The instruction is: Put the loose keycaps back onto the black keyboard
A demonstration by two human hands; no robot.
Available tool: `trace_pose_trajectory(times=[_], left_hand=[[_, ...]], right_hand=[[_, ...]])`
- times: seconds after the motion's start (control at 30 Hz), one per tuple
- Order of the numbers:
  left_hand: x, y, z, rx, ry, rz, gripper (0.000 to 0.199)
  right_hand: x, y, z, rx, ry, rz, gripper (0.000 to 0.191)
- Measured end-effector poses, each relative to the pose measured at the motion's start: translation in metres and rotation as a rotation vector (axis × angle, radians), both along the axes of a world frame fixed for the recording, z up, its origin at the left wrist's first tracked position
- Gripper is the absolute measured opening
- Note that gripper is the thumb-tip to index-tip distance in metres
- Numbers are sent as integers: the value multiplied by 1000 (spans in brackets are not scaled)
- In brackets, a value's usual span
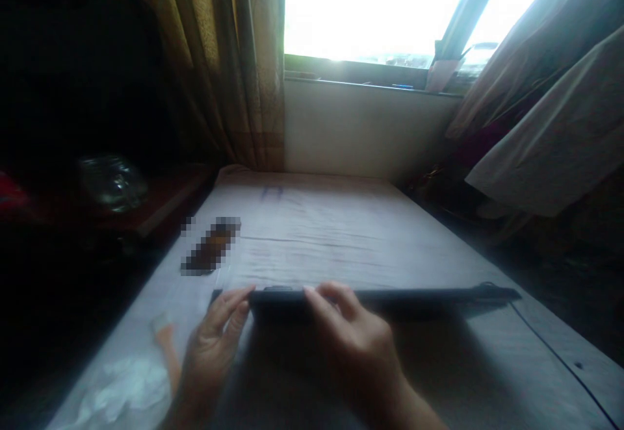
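A long, thin, black keyboard-like object (409, 296) stands roughly on edge across the cloth-covered surface, its broad side hard to make out in the shadow. Near its left end, my left hand (214, 336) pinches the top edge between thumb and fingers. My right hand (358, 339) grips the same edge a little left of its middle, fingertips on top. Between the two hands a small dark raised piece (277, 288) shows on the edge. A black cable (560, 352) runs from the right end toward the lower right.
A brush with an orange handle (169, 352) and crumpled clear plastic (121, 388) lie at the left. Beyond them is a blurred-out dark item (212, 246). A glass bowl (114, 183) sits on a side table. Curtain (238, 60) and hanging cloths (550, 125) flank the window.
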State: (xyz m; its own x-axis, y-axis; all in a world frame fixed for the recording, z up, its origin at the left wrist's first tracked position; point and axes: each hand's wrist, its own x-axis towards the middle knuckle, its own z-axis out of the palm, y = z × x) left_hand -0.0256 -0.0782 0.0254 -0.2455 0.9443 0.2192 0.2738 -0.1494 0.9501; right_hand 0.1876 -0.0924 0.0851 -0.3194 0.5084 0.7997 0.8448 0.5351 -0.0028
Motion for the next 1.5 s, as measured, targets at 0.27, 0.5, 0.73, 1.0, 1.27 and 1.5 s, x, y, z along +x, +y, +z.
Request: trace_pose_trajectory(times=[0.27,0.5,0.73,1.0,1.27,1.5], left_hand=[[0,-2,2,7,-33,-15,41],[-2,-1,1,12,-26,-49,39],[-3,1,1,-9,-29,-46,43],[-3,-4,3,-1,-10,-69,38],[-5,-7,3,-81,-14,-44,43],[-27,1,23,-155,102,-265,36]], right_hand=[[-40,7,-6,-12,67,73,31],[-56,10,1,-56,-23,121,30],[-63,12,0,-56,-35,133,29],[-30,0,2,-39,-54,141,27],[47,-25,-19,-126,-31,-90,44],[111,-33,-13,-189,-158,-115,34]])
